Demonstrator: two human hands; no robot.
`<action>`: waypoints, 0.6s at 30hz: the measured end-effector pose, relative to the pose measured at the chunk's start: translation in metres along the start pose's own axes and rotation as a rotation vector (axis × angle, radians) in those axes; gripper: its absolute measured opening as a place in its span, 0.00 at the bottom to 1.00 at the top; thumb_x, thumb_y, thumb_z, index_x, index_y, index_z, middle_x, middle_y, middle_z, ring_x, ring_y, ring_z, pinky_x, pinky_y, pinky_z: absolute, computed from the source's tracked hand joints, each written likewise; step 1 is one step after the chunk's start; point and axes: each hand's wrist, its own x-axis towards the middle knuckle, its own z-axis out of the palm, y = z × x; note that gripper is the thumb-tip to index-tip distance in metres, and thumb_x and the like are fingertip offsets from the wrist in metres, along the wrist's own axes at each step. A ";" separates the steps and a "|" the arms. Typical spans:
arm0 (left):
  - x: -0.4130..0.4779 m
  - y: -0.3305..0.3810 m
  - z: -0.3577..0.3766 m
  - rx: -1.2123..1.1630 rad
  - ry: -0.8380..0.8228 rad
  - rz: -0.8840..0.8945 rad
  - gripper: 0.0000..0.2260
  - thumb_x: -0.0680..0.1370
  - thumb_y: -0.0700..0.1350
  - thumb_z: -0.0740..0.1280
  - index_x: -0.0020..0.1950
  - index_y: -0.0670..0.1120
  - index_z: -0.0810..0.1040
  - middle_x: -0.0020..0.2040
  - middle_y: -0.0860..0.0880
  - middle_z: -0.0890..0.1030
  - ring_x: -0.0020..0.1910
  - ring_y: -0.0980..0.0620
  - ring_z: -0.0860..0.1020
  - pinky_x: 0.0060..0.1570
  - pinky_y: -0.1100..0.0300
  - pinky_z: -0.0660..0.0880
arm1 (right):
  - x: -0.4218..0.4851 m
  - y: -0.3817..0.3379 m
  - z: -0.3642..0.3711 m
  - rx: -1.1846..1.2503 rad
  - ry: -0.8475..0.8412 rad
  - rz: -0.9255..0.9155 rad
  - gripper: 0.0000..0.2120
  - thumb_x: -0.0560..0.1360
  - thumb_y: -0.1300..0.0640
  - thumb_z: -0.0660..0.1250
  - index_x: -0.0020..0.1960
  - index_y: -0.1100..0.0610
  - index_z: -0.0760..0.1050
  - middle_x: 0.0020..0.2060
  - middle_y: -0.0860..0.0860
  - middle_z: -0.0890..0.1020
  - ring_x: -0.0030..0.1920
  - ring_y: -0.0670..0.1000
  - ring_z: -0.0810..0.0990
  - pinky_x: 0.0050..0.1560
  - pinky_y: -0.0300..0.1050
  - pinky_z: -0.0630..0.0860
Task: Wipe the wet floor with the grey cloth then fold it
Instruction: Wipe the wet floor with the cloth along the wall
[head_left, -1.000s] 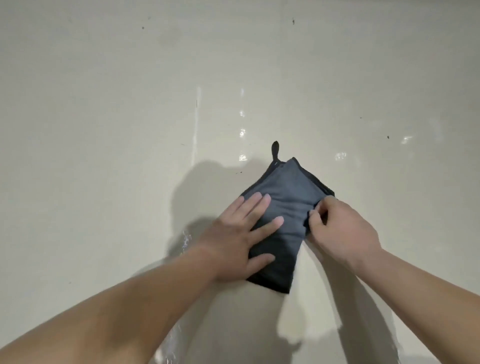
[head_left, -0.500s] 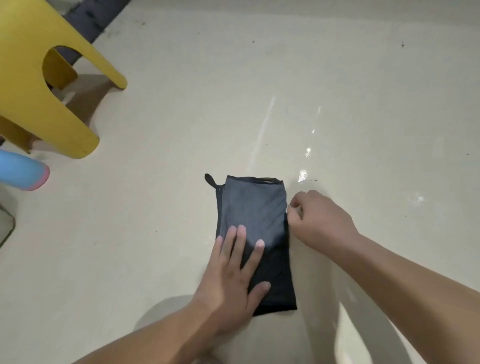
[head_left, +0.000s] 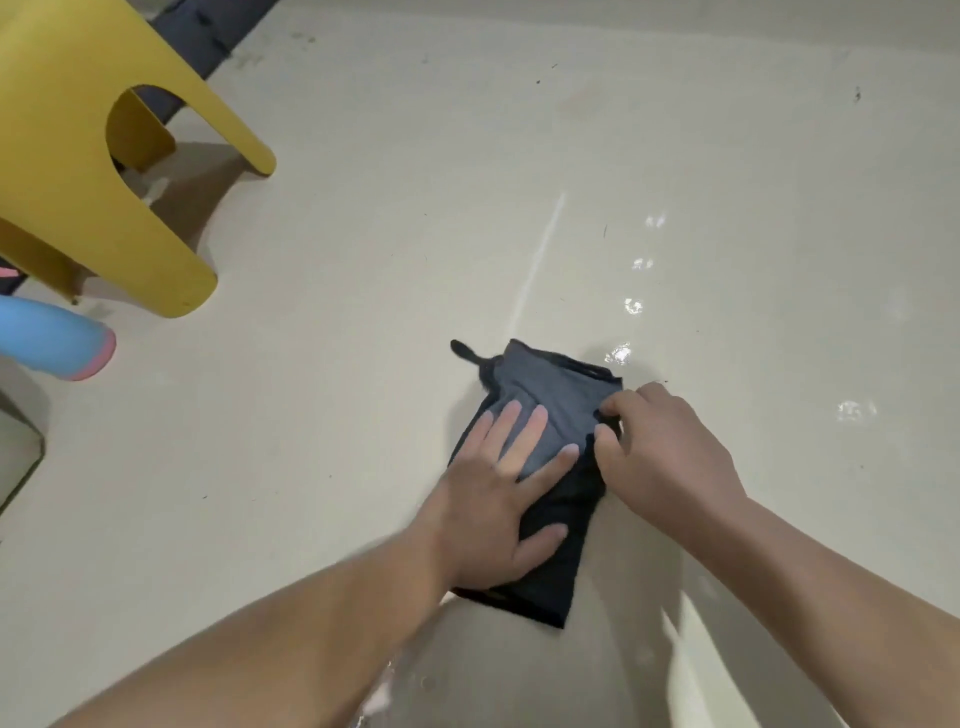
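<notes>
The grey cloth (head_left: 558, 389) lies on the cream floor (head_left: 363, 415) as a narrow folded strip, with a small black hanging loop at its far left corner. My left hand (head_left: 498, 493) presses flat on the strip's middle with fingers spread. My right hand (head_left: 660, 452) pinches the cloth's right edge near the far end between thumb and fingers. The strip's near end pokes out dark below my left palm.
A yellow plastic stool (head_left: 88, 171) stands at the far left. A blue bottle with a pink end (head_left: 62, 338) lies beneath it. Small shiny wet spots (head_left: 634, 306) dot the floor beyond and right of the cloth. A dark mat (head_left: 218, 31) shows at the top.
The view has swung left, bringing the stool and bottle in. The cloth has turned on the floor. My right hand, beside the edge half a second ago, now pinches it.
</notes>
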 end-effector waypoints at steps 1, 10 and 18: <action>0.008 -0.019 -0.003 0.006 0.003 0.022 0.33 0.80 0.65 0.59 0.83 0.55 0.58 0.83 0.40 0.54 0.82 0.36 0.48 0.79 0.39 0.49 | 0.000 -0.002 0.002 0.023 -0.002 -0.013 0.12 0.80 0.48 0.60 0.62 0.47 0.75 0.58 0.46 0.75 0.61 0.51 0.73 0.49 0.49 0.73; -0.037 -0.133 -0.010 0.009 -0.052 -0.645 0.33 0.81 0.68 0.43 0.84 0.57 0.42 0.84 0.43 0.39 0.81 0.42 0.34 0.80 0.43 0.41 | 0.019 -0.085 0.029 0.048 -0.135 -0.242 0.14 0.81 0.50 0.61 0.64 0.49 0.76 0.60 0.46 0.77 0.63 0.52 0.75 0.55 0.53 0.77; -0.114 -0.106 -0.006 0.050 -0.202 -0.404 0.34 0.81 0.68 0.46 0.83 0.56 0.41 0.83 0.40 0.37 0.80 0.39 0.32 0.79 0.39 0.38 | 0.053 -0.184 0.092 -0.313 -0.198 -0.345 0.13 0.79 0.50 0.57 0.58 0.57 0.71 0.58 0.53 0.73 0.59 0.58 0.71 0.45 0.49 0.72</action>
